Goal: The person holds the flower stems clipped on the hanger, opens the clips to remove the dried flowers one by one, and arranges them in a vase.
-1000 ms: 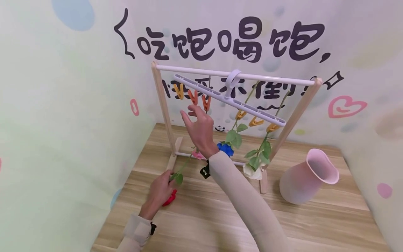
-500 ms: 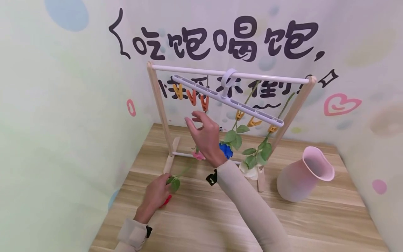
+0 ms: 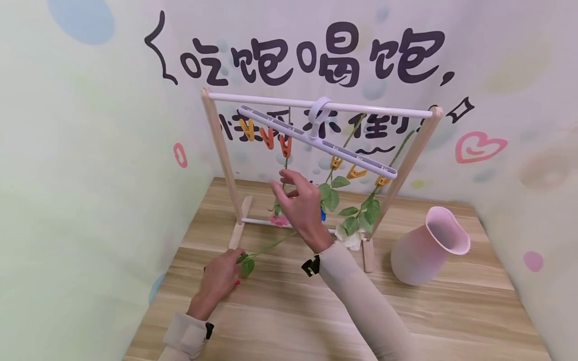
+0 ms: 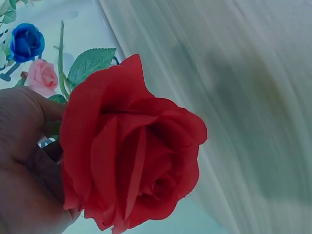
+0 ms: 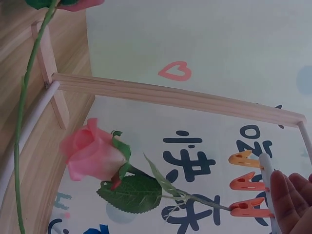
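My left hand (image 3: pixel 220 277) grips a red rose (image 4: pixel 141 146) just behind its bloom, low over the table at the left. Its green stem (image 3: pixel 273 244) points toward the rack's base. My right hand (image 3: pixel 303 209) is raised in front of the lilac clip hanger (image 3: pixel 361 161), fingers relaxed and apart, nothing held. It sits just below the nearest orange clip (image 3: pixel 285 146). From that clip a pink rose (image 5: pixel 95 153) hangs head down. A blue rose (image 4: pixel 27 43) and a white rose (image 3: pixel 349 236) hang from yellow clips, the blue one mostly behind my right hand in the head view.
The hanger hooks over the top bar (image 3: pixel 379 109) of a wood-and-white rack. A pink vase (image 3: pixel 417 253) stands at the right on the wooden table (image 3: pixel 289 321). Another yellow clip (image 3: pixel 247 130) and an orange clip (image 3: pixel 267 138) hang at the hanger's left end. Patterned walls close in behind and at the left.
My right hand has moved down and right, away from the orange clips. My left hand keeps its grip on the red rose. The head view has turned slightly right.
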